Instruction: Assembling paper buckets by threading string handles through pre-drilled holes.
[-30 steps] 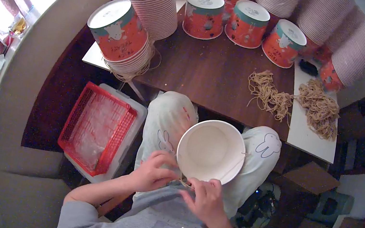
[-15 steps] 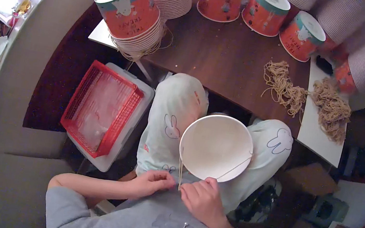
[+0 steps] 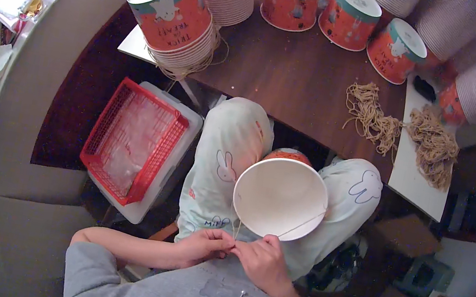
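Note:
Between my knees rests a paper bucket point(image 3: 280, 197), its white inside facing me and a strip of its orange outside showing at the far side. A thin tan cord point(image 3: 303, 223) runs from the bucket's right rim to my right hand point(image 3: 261, 261), whose fingers are closed on it. More cord hangs from the left rim down to where both hands meet. My left hand point(image 3: 206, 247) is pinched at that cord, fingertips against those of the right hand. Whether a knot lies between the fingertips is too small to make out.
On the brown table point(image 3: 289, 75) stand upturned orange buckets point(image 3: 350, 17) and tall stacks of them. Bundles of tan cord point(image 3: 374, 118) lie at the table's right. A red plastic basket point(image 3: 170, 155) sits on a white lid to my left. Cardboard boxes lie at lower right.
My left hand has moved right to meet the right hand at the cord. The bucket has tipped slightly toward me, so its orange outside now shows beyond the rim.

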Motion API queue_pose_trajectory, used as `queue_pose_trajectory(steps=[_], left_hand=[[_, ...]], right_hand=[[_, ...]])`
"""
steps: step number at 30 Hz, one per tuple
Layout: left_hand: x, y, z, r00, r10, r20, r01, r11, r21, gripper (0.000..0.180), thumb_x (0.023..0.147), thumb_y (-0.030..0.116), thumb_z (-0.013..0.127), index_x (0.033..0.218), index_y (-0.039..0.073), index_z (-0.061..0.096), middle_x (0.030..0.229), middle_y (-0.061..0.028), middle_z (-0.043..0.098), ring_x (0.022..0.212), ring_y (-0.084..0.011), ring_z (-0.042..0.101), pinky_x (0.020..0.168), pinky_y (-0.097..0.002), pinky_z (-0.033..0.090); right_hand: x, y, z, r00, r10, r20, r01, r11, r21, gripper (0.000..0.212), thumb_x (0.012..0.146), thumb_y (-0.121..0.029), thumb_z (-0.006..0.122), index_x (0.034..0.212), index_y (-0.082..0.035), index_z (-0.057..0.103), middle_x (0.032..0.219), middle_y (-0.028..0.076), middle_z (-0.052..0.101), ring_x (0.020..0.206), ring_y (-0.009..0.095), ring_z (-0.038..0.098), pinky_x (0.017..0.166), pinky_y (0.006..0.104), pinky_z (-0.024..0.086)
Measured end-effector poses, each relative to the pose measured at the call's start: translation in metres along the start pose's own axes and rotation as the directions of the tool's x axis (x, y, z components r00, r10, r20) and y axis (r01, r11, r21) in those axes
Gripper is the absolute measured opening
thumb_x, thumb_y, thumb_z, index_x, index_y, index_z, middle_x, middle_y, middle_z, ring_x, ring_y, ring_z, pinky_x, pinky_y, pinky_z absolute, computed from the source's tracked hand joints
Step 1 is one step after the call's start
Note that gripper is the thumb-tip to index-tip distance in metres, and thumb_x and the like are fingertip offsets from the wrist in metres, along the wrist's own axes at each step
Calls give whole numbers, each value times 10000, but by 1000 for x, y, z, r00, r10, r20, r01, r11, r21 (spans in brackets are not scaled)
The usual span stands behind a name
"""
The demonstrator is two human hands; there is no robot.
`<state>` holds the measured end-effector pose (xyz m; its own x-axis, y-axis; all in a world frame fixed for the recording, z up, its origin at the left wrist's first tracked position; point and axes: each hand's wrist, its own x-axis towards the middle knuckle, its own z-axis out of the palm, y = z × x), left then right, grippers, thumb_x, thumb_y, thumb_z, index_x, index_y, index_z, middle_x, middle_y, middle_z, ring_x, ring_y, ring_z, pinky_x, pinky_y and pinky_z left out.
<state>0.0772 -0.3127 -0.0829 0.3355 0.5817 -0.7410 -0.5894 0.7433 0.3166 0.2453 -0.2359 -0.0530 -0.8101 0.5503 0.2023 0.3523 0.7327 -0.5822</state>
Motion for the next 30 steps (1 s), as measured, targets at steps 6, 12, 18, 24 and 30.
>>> queue_pose_trajectory(steps=[6,12,18,24,30], left_hand=[[3,0,4,998,59,-36,-64,989,-131,98,835,161,560,888,79,573,804,15,569,692,-85,496,664,-208,408],[0,2,9,998,30,-47,-36,990,-135,74,824,150,571,844,79,569,764,14,554,659,-87,470,624,-213,391],[-6,3,9,999,37,10,-36,998,-52,78,820,165,575,814,87,568,744,29,532,631,-76,434,580,-202,351],[-8,6,10,997,-50,52,53,997,-50,60,824,158,570,813,99,564,757,39,530,620,-71,423,572,-197,346],[-6,4,8,999,-29,20,30,998,-47,71,829,166,567,828,95,571,761,43,536,621,-63,422,571,-193,346]], right_hand=[[0,-2,4,997,78,-1,-78,995,-59,98,715,-167,621,716,-100,550,563,6,496,544,159,509,584,305,355],[3,-4,2,999,7,-45,-9,999,-44,80,722,-141,567,653,-117,532,549,-12,480,540,144,503,553,292,354],[-1,-3,4,997,-39,-62,36,998,-52,64,690,-131,554,639,-118,517,535,-11,461,526,145,486,557,298,350],[-1,-1,5,998,-23,-66,17,996,-85,151,670,-158,631,597,-130,502,533,-7,443,535,156,464,576,301,333],[3,-4,0,997,-46,-68,41,997,-69,30,674,-133,550,650,-126,533,540,-16,454,542,135,482,571,290,349]])
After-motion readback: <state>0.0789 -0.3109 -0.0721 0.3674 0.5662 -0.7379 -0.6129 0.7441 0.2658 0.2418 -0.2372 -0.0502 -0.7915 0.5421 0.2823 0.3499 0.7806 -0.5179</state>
